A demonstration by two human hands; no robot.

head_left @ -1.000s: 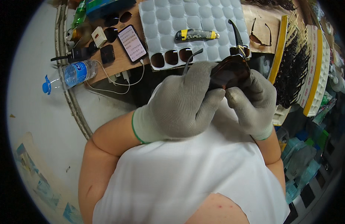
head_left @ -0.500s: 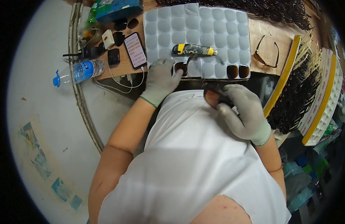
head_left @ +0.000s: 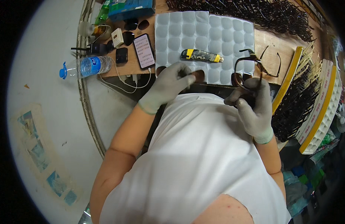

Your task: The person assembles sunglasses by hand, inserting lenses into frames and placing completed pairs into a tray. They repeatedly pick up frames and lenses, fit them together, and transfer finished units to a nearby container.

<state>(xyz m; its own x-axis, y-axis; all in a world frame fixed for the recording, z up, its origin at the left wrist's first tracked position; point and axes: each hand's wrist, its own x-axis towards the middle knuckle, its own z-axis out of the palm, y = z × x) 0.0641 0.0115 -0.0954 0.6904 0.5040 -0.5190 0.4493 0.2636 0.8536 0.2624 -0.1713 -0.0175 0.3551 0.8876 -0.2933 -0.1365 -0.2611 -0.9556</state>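
Observation:
My left hand (head_left: 170,86), in a grey glove, pinches a brown sunglass lens (head_left: 198,76) at the near edge of a grey padded sheet (head_left: 180,35). Farther right, my gloved right hand (head_left: 256,110) grips a dark eyeglass frame (head_left: 250,59), lifted over the sheet's right edge. Its lower part is hidden by my fingers. One loose lens (head_left: 161,70) lies on the sheet beside my left wrist. Another brown lens (head_left: 236,79) shows near the held frame. A yellow and camouflage utility knife (head_left: 202,55) rests across the sheet.
Left on the table are a lit phone (head_left: 144,51) with a white cable, dark lenses (head_left: 122,55) and a blue box (head_left: 130,9). A water bottle (head_left: 86,67) lies at the left edge. Brown frames (head_left: 278,15) pile up behind; racks (head_left: 288,80) of dark parts stand right, near another eyeglass frame (head_left: 275,69).
My left hand has lifted a brown lens off the padded sheet. My right hand has moved up and to the right, raising the eyeglass frame from above my lap. The view has shifted slightly.

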